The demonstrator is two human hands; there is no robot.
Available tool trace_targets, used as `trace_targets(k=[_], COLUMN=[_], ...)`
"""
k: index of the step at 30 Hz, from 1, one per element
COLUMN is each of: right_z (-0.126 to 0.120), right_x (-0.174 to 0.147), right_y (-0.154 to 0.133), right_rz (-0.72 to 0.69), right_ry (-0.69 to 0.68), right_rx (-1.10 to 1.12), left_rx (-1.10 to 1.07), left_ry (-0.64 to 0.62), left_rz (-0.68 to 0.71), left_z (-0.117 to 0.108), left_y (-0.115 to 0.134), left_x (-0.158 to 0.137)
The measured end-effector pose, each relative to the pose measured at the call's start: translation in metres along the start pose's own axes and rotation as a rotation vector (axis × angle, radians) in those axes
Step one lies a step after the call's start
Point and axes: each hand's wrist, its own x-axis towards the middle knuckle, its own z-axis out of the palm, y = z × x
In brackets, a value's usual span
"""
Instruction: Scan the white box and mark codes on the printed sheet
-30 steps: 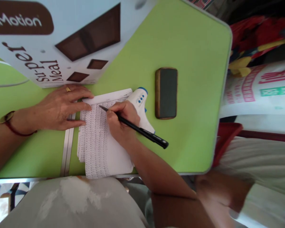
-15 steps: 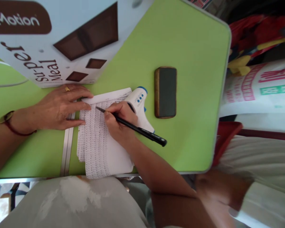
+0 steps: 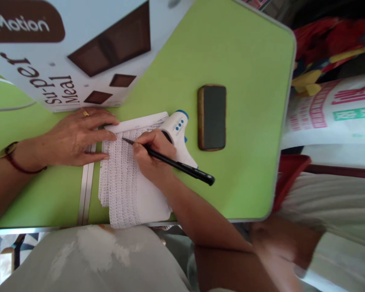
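We see the right hand pinching the pen between thumb and fingers. The long axis of the pen goes slanted, from its butt at the near right to its tip at the far left. This tip is over the written part of the pages, just right of the left hand; whether it touches, we cannot tell. The pages lie under the right hand, their length going from far to near, until the near edge of the table. The left hand, with fingers spread, rests at their left side.
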Motion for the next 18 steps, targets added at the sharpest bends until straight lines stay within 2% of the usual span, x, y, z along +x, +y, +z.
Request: trace_targets(k=[6,11,18], right_z=[0.0007,-0.0008,-0.0016], right_x=[0.0008,-0.0001,0.0013], right_y=[-0.0006,-0.0003,0.0001], right_rz=[-0.008,0.033,-0.010], right_ry=[-0.001,0.011,0.005], right_rx=[0.012,-0.016,-0.025], left_rx=[-0.028,-0.003,0.017], left_ry=[-0.030,-0.021,0.009], left_rz=[-0.047,-0.024,0.016], left_z=[0.0000,-0.0004,-0.0004], left_y=[-0.0001,-0.0001,-0.0002], left_x=[-0.0007,-0.0007,0.0015])
